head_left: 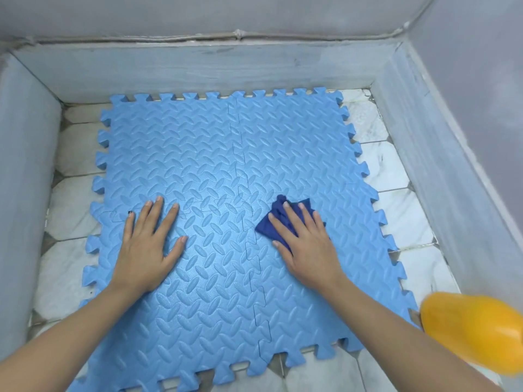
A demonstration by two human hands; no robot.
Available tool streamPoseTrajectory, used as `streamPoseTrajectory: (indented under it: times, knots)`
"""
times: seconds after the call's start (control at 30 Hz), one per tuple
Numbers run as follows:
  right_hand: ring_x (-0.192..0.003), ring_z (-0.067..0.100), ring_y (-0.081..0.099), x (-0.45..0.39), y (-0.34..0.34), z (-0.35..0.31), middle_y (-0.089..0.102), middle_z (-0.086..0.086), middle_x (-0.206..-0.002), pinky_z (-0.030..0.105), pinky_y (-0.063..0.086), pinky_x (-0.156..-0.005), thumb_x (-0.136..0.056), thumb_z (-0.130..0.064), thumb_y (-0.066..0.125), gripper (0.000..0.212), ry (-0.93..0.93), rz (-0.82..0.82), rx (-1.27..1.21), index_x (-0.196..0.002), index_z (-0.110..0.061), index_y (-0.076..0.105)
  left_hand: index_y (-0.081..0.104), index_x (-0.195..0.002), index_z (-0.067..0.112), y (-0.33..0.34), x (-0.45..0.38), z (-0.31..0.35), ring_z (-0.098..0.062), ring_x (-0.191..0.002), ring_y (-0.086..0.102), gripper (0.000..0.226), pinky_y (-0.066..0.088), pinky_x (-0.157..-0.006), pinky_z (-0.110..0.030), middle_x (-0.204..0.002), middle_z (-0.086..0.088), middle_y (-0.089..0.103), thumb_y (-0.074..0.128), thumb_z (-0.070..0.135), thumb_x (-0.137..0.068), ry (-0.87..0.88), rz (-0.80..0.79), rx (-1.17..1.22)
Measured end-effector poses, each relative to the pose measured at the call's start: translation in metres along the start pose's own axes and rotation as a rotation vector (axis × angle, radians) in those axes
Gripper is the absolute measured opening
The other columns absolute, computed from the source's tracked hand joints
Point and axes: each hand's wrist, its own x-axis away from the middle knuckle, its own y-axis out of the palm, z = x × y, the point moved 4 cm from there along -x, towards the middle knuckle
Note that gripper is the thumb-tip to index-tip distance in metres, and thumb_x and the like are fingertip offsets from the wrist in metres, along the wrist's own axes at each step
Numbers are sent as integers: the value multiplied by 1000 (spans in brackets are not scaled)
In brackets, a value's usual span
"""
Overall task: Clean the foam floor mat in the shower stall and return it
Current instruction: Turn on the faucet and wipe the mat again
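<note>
A light blue foam mat [215,154] made of interlocking tiles lies flat on the tiled floor of the stall. My left hand [147,244] rests on it palm down with its fingers spread, left of the middle seam. My right hand [308,241] presses a crumpled dark blue cloth [278,219] flat against the mat to the right of the seam, fingers straight over it. The cloth sticks out beyond my fingertips and to their left.
Low grey walls [198,69] box in the stall at the back, left and right. White marbled floor tiles [396,210] show around the mat. A blurred orange-yellow object [475,329] sits at the near right, beside my right forearm.
</note>
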Motion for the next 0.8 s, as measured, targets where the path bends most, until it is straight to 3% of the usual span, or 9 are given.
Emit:
streamPoseTrajectory:
  times: [0.07,0.17,0.23,0.33,0.43,0.6,0.7,0.8]
  knots:
    - [-145,30,29,27,1,11,33,1,-157,51,19,-118,-100,-51,29,53,49,-14,30,-149,-33,37,19,-153,24,0,0,0,-21,-149,6,70,1,-120,-45,-161,-4,9,21,59,-91,7,-5,-8]
    - [-148,27,21,56,-4,48,26,-1,-160,52,13,-118,-100,-50,29,53,389,31,-19,-151,-35,31,18,-153,24,1,2,0,-23,-149,7,70,1,-119,-45,-161,-6,10,17,59,-92,1,-12,-31]
    - [-148,31,19,70,-5,65,26,2,-160,55,14,-118,-100,-48,28,54,523,46,-43,-151,-31,30,20,-152,22,0,3,2,-25,-148,11,68,4,-117,-49,-160,-7,14,16,56,-93,-16,-18,-44]
    - [-148,34,16,85,-6,69,25,7,-160,53,14,-119,-103,-39,35,51,537,56,-104,-152,-24,31,35,-145,13,-6,4,13,-33,-141,26,62,9,-112,-59,-152,-14,32,19,43,-94,-10,23,-103]
    - [-147,36,23,97,-3,59,29,10,-158,51,21,-118,-101,-29,48,50,384,20,-85,-149,-18,37,45,-134,8,-19,-5,39,-38,-136,32,51,6,-112,-55,-143,-18,41,27,31,-92,-34,155,-1]
    - [-139,38,39,181,-3,57,42,12,-150,49,40,-110,-96,-21,58,47,308,32,4,-141,-11,49,44,-135,9,-21,-23,181,-37,-131,38,42,18,-112,-55,-145,-18,38,46,26,-97,314,118,154]
    - [-133,32,46,239,-10,56,47,13,-147,41,40,-111,-95,-16,55,42,350,148,64,-136,-8,55,45,-136,10,-6,-9,260,-38,-129,41,49,28,-110,-53,-146,-19,38,37,36,-95,542,10,144]
    - [-128,32,49,290,-13,60,52,15,-142,41,42,-105,-95,-16,50,40,484,217,99,-133,-7,58,47,-136,11,11,15,307,-38,-129,42,52,30,-110,-53,-146,-19,39,36,39,-94,674,-87,132]
